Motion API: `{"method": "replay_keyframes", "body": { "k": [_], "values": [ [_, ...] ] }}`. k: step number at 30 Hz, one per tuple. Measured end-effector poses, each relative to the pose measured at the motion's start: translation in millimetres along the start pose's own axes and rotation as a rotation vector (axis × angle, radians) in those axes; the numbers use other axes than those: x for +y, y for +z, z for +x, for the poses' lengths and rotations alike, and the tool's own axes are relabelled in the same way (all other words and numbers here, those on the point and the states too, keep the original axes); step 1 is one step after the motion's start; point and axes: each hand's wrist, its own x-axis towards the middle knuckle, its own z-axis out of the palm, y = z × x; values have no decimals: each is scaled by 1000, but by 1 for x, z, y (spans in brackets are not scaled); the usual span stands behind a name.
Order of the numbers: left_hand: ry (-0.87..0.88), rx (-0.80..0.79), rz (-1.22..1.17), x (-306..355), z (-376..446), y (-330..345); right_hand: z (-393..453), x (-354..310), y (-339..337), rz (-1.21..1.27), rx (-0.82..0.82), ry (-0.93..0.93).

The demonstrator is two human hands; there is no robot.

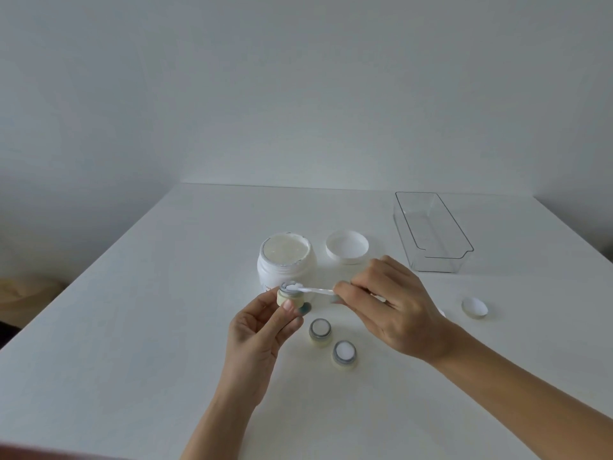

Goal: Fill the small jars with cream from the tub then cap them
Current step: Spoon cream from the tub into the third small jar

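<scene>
My left hand (262, 330) holds a small pale-yellow jar (289, 297) above the table, in front of the open white cream tub (286, 258). My right hand (388, 307) pinches a clear little spatula (315, 289) whose tip, loaded with white cream, rests on the held jar's mouth. Two more small jars (320, 331) (345, 354) stand on the table below my hands, uncapped and filled with white cream. A small white cap (475, 307) lies to the right.
The tub's white lid (347, 246) lies upside down just right of the tub. A clear empty plastic bin (431, 231) sits at the back right. The white table (132, 327) meets a plain wall behind.
</scene>
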Motion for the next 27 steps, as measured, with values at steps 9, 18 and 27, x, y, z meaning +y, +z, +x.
{"method": "replay_keyframes", "body": {
  "k": [9,18,27],
  "values": [
    [-10,34,-5,0,1,-2,5,10,0,184,188,337],
    [-5,-6,34,1,-1,2,62,37,37,215,-227,527],
    [-10,3,9,1,-1,3,97,43,70,92,-770,376]
  ]
}}
